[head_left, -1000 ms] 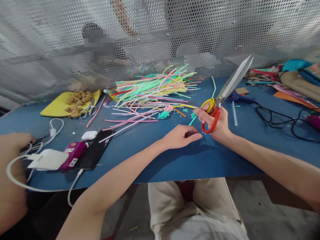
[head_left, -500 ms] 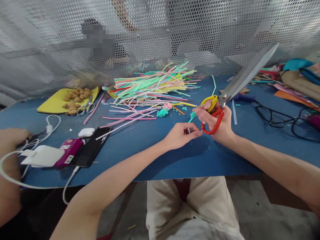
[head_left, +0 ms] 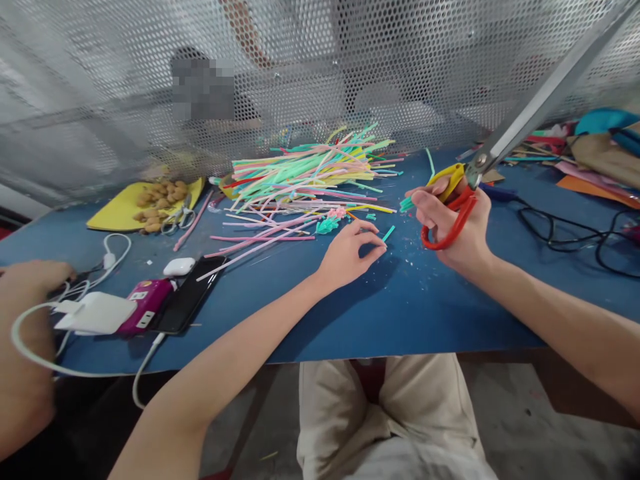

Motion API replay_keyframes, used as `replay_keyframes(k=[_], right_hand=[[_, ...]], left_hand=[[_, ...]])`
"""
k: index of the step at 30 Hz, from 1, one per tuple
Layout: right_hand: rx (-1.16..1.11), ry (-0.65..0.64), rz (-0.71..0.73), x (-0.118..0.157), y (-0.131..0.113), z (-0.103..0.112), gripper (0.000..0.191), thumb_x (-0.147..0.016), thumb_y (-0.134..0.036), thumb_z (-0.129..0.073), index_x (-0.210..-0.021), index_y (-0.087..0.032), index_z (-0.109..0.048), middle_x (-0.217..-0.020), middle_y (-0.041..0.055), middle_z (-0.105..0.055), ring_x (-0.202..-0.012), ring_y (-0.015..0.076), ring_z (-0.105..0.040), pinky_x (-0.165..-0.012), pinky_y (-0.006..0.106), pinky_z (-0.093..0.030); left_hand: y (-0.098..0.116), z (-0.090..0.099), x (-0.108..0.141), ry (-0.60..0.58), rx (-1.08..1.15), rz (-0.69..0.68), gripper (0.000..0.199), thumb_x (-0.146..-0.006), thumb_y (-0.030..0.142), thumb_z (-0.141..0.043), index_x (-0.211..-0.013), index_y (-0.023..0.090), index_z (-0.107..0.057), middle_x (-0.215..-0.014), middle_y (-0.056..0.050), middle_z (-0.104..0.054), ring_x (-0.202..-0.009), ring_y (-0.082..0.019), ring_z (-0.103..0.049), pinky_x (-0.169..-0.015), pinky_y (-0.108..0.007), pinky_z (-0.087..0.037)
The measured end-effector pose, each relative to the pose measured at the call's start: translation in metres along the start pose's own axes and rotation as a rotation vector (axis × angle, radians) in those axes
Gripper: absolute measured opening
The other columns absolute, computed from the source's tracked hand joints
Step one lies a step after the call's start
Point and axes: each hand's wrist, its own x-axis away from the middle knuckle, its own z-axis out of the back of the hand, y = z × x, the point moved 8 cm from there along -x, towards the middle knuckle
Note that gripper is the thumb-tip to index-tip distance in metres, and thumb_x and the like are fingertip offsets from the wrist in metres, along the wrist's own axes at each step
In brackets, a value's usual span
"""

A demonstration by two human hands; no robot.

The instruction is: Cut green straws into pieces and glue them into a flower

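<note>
My left hand [head_left: 347, 257] hovers over the blue table, thumb and index fingertips brought together at a short teal straw piece [head_left: 389, 233]. The piece points up and away from the fingertips. In my right hand [head_left: 457, 220] are large scissors [head_left: 545, 93] with one red and one yellow handle, the long blades pointing to the upper right. Several short teal straw pieces [head_left: 405, 204] stick out from the right fingertips. Beyond my left hand lie a teal straw cluster [head_left: 327, 225] and a pink cluster [head_left: 336, 213].
A heap of coloured straws [head_left: 310, 170] lies at the back, before a perforated metal screen [head_left: 300, 87]. Leftward are a black phone [head_left: 193, 300], a purple power adapter [head_left: 150, 300], cables and peanuts [head_left: 163, 195] on yellow paper. Another person's arm [head_left: 30, 320] rests at far left. A black cable [head_left: 560, 230] curls rightward.
My right hand has moved right and slightly up with the scissors and teal pieces. My left hand has shifted left and up, and a teal straw piece now shows at its fingertips.
</note>
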Motion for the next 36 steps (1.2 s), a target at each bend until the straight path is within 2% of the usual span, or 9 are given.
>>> replay_keyframes(k=[3,6,11,14,19,23,31,33,36], right_hand=[[-0.024,-0.010,0.010,0.000,0.000,0.000,0.037,-0.070,-0.024,-0.091,-0.080,-0.023,-0.055,-0.078,-0.0024,-0.072,-0.048,0.0068,-0.045,-0.046,0.027,-0.034],[-0.040,-0.015,-0.009,0.002,0.001,-0.002,0.034,-0.073,-0.023,-0.088,-0.081,-0.023,-0.055,-0.081,-0.0016,-0.074,-0.048,0.0062,-0.045,-0.045,0.027,-0.034],[0.007,-0.035,-0.013,0.014,0.004,-0.009,0.027,-0.079,-0.021,-0.084,-0.083,-0.023,-0.057,-0.085,-0.0005,-0.076,-0.053,0.0074,-0.053,-0.054,0.027,-0.046],[0.061,-0.066,-0.029,0.022,0.009,-0.015,0.027,-0.077,-0.021,-0.085,-0.081,-0.023,-0.059,-0.085,-0.0009,-0.075,-0.069,0.0128,-0.069,-0.067,0.030,-0.057],[0.095,-0.148,-0.033,0.030,0.012,-0.025,0.025,-0.079,-0.021,-0.083,-0.080,-0.025,-0.059,-0.078,-0.0029,-0.073,-0.086,0.0196,-0.077,-0.080,0.037,-0.063],[0.143,-0.105,0.029,0.021,0.001,-0.018,0.025,-0.077,-0.022,-0.083,-0.079,-0.025,-0.059,-0.080,-0.0026,-0.074,-0.082,0.0185,-0.077,-0.078,0.037,-0.063],[0.115,0.096,0.271,-0.033,-0.011,0.034,0.033,-0.071,-0.026,-0.086,-0.080,-0.024,-0.055,-0.077,-0.0001,-0.072,-0.054,0.0094,-0.056,-0.048,0.027,-0.040],[0.087,0.121,0.280,-0.040,-0.006,0.041,0.034,-0.071,-0.025,-0.086,-0.079,-0.024,-0.053,-0.074,-0.0022,-0.069,-0.049,0.0073,-0.049,-0.046,0.027,-0.035],[0.041,0.120,0.229,-0.040,0.004,0.041,0.035,-0.073,-0.024,-0.086,-0.080,-0.024,-0.051,-0.075,-0.0024,-0.069,-0.047,0.0064,-0.044,-0.048,0.027,-0.036]], left_hand=[[0.004,-0.001,0.000,-0.030,-0.002,-0.025,0.027,-0.098,0.042,-0.062,-0.087,0.019,-0.071,-0.116,-0.008,-0.069,-0.110,-0.021,-0.064,-0.108,-0.040,-0.046],[0.013,-0.006,0.003,-0.079,0.124,-0.040,0.037,-0.092,0.044,-0.071,-0.121,0.022,-0.067,-0.135,-0.011,-0.063,-0.121,-0.024,-0.061,-0.109,-0.042,-0.047],[0.026,-0.039,0.009,-0.211,0.750,0.166,0.072,-0.082,0.047,-0.082,-0.144,0.027,-0.051,-0.147,-0.013,-0.058,-0.118,-0.024,-0.064,-0.103,-0.042,-0.052],[0.035,-0.059,0.012,-0.276,1.020,0.304,0.062,-0.078,0.045,-0.086,-0.129,0.020,-0.062,-0.133,-0.013,-0.066,-0.103,-0.020,-0.069,-0.094,-0.037,-0.055],[0.021,-0.069,0.017,-0.317,1.011,0.495,0.046,-0.069,0.047,-0.091,-0.090,0.011,-0.071,-0.085,-0.005,-0.072,-0.072,-0.011,-0.066,-0.071,-0.026,-0.056],[0.003,-0.051,0.011,-0.198,0.925,0.513,0.040,-0.075,0.048,-0.086,-0.085,0.012,-0.073,-0.078,-0.003,-0.071,-0.055,-0.005,-0.054,-0.051,-0.020,-0.046],[-0.057,0.042,-0.004,0.403,0.614,0.400,0.027,-0.084,0.045,-0.078,-0.084,0.019,-0.070,-0.075,0.001,-0.066,-0.050,-0.005,-0.042,-0.048,-0.023,-0.036],[-0.057,0.051,-0.005,0.398,0.440,0.348,0.034,-0.086,0.049,-0.076,-0.074,0.019,-0.065,-0.065,0.003,-0.059,-0.053,-0.006,-0.043,-0.053,-0.023,-0.037],[-0.036,0.036,-0.008,0.219,0.285,0.201,0.032,-0.090,0.050,-0.071,-0.080,0.019,-0.069,-0.073,0.001,-0.064,-0.061,-0.009,-0.050,-0.063,-0.024,-0.043]])
